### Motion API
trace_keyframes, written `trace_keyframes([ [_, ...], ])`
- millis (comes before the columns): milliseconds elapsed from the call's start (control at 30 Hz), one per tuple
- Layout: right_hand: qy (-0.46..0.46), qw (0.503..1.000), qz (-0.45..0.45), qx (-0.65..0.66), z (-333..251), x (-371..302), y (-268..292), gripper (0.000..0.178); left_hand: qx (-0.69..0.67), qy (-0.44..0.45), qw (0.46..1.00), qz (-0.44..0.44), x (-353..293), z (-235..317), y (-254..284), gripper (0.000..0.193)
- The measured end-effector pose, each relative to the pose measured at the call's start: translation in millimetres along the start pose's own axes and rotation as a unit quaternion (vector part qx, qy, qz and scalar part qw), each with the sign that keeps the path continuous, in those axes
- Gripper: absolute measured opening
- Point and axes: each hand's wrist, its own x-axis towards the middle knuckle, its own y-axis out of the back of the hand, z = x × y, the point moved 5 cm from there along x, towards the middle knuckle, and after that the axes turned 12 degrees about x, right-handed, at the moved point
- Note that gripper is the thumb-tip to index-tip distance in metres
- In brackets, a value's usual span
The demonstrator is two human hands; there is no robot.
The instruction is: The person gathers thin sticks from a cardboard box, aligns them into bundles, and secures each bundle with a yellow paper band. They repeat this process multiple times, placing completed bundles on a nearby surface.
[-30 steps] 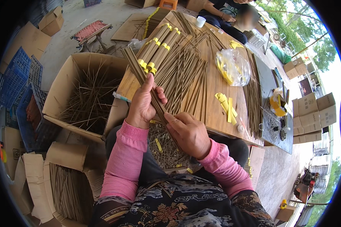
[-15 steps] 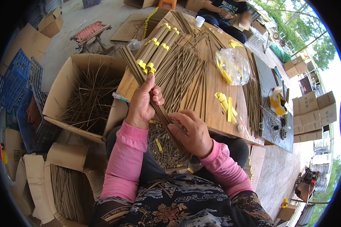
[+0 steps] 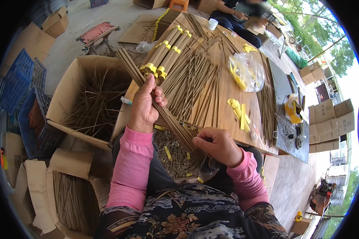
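Note:
My left hand (image 3: 144, 105) is wrapped round a bundle of thin brown incense sticks (image 3: 173, 129), which slants from upper left to lower right. At the bundle's lower end, my right hand (image 3: 219, 146) has its fingers curled, thumb and fingertips pinched against the sticks' edge. Whether a single stick is between those fingertips cannot be made out. Just past my left hand, bundles tied with yellow bands (image 3: 162, 51) lie on the wooden table (image 3: 226, 81). Many loose incense sticks (image 3: 191, 79) are spread beside them.
Yellow strips (image 3: 240, 113) and a clear plastic bag (image 3: 247, 71) lie on the table's right. A cardboard box (image 3: 62, 93) holding tangled sticks stands at left; another box (image 3: 71, 161) with sticks is nearer. A person (image 3: 229, 12) sits across the table.
My right hand has moved right and slightly down along the bundle to its lower end, fingers curling in. The bundle and my left hand have shifted slightly left.

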Motion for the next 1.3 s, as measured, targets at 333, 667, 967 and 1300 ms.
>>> trace_keyframes([
  [333,0.127,0.926,-0.085,0.345,-121,76,-17,0.025,-0.018,0.063,0.998,-0.021,-7,-30,-28,0.026],
  [667,0.176,0.977,-0.013,-0.123,-38,58,-7,0.030,-0.048,0.079,0.995,-0.037,-3,-26,-18,0.035],
  [967,0.215,0.965,0.025,-0.150,-42,79,-17,0.031,-0.050,0.041,0.998,-0.021,-10,-15,-17,0.034],
  [1300,0.274,0.958,0.005,-0.080,-93,114,-19,0.025,-0.044,-0.071,0.996,0.043,-11,-2,-1,0.030],
])
